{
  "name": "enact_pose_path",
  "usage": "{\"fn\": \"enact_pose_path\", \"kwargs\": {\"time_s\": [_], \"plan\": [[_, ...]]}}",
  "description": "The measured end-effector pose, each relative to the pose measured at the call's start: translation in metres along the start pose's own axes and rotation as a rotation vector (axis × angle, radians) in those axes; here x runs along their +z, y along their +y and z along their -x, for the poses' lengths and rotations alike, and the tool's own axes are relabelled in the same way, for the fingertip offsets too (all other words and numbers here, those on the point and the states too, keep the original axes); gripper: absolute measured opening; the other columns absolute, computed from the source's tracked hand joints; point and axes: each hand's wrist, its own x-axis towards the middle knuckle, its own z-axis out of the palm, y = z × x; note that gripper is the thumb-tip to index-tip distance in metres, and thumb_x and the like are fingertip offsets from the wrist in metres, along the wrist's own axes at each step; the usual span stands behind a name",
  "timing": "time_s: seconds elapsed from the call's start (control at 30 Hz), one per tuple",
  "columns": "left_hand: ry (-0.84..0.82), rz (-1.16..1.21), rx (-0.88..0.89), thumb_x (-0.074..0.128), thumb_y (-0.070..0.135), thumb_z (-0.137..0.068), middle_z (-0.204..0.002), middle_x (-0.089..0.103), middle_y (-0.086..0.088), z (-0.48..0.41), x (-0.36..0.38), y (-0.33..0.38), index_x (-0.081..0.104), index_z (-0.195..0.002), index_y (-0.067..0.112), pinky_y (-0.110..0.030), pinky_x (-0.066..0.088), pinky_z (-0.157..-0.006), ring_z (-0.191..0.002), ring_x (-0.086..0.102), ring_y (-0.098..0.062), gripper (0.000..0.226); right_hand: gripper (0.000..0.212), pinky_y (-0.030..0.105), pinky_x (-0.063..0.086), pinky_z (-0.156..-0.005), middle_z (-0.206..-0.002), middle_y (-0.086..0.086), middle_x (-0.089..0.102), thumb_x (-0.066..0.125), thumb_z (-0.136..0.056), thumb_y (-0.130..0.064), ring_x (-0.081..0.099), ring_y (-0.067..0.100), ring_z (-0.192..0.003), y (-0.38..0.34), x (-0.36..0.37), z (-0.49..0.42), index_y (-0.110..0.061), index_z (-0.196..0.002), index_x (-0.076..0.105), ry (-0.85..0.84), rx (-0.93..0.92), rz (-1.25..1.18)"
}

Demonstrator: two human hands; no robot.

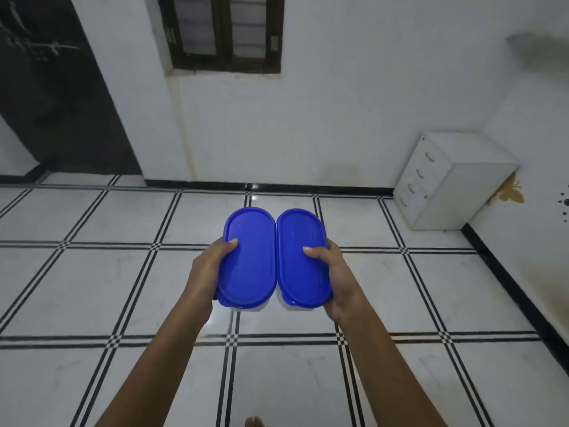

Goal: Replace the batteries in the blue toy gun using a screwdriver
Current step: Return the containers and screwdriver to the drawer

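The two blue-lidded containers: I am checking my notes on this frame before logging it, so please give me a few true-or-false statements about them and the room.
1. Each hand holds one container. True: the left hand grips the left container and the right hand grips the right container.
2. One lid is off. False: both blue lids are on.
3. The containers are held side by side, with the thumbs on top of the lids. True.
4. A blue toy gun lies on the floor. False: no toy gun or screwdriver shows.
5. The white drawer unit stands on the person's left. False: it stands against the wall to the right.
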Motion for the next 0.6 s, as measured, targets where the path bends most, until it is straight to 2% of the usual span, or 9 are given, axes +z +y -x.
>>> {"fn": "enact_pose_path", "kwargs": {"time_s": [0.13, 0.23, 0.37, 0.53, 0.6], "plan": [[-0.058, 0.0, 0.012, 0.063, 0.037, -0.086, -0.113, 0.068, -0.009, -0.074, 0.023, 0.043, 0.062, -0.114, 0.018, -0.038, 0.054, -0.07, -0.103, 0.065, -0.032, 0.034, 0.05, 0.053, 0.056, -0.088, -0.124, 0.007, 0.064, 0.072, -0.08, -0.019, 0.062, 0.034, -0.111, -0.042, 0.017, -0.069, -0.023, -0.127, 0.054, 0.038, -0.034, -0.001], [-0.077, -0.028, -0.005, 0.062, 0.036, -0.087, -0.113, 0.066, -0.01, -0.134, 0.042, 0.068, 0.059, -0.115, 0.017, -0.037, 0.054, -0.069, -0.103, 0.065, -0.032, 0.034, 0.049, 0.047, 0.057, -0.083, -0.123, 0.006, 0.064, 0.072, -0.08, -0.02, 0.062, 0.032, -0.111, -0.064, 0.022, -0.12, -0.023, -0.126, 0.054, 0.068, -0.039, -0.01], [-0.121, -0.062, -0.021, 0.064, 0.037, -0.086, -0.114, 0.066, -0.012, -0.221, 0.069, 0.091, 0.059, -0.114, 0.016, -0.039, 0.055, -0.073, -0.102, 0.065, -0.034, 0.036, 0.051, 0.054, 0.055, -0.088, -0.123, 0.007, 0.063, 0.073, -0.08, -0.02, 0.061, 0.034, -0.111, -0.091, 0.022, -0.197, -0.025, -0.126, 0.053, 0.106, -0.034, -0.034], [-0.19, -0.109, -0.028, 0.065, 0.037, -0.085, -0.112, 0.066, -0.012, -0.335, 0.111, 0.132, 0.061, -0.109, 0.016, -0.035, 0.053, -0.063, -0.098, 0.065, -0.033, 0.032, 0.052, 0.06, 0.052, -0.09, -0.124, 0.007, 0.062, 0.074, -0.079, -0.021, 0.061, 0.035, -0.112, -0.131, 0.028, -0.298, -0.025, -0.126, 0.053, 0.208, -0.082, -0.066], [-0.211, -0.13, -0.042, 0.064, 0.037, -0.085, -0.109, 0.067, -0.009, -0.376, 0.128, 0.15, 0.063, -0.103, 0.018, -0.035, 0.052, -0.064, -0.097, 0.065, -0.033, 0.026, 0.052, 0.059, 0.053, -0.089, -0.124, 0.007, 0.062, 0.074, -0.079, -0.022, 0.06, 0.035, -0.112, -0.149, 0.03, -0.335, -0.026, -0.126, 0.053, 0.245, -0.084, -0.072]]}}
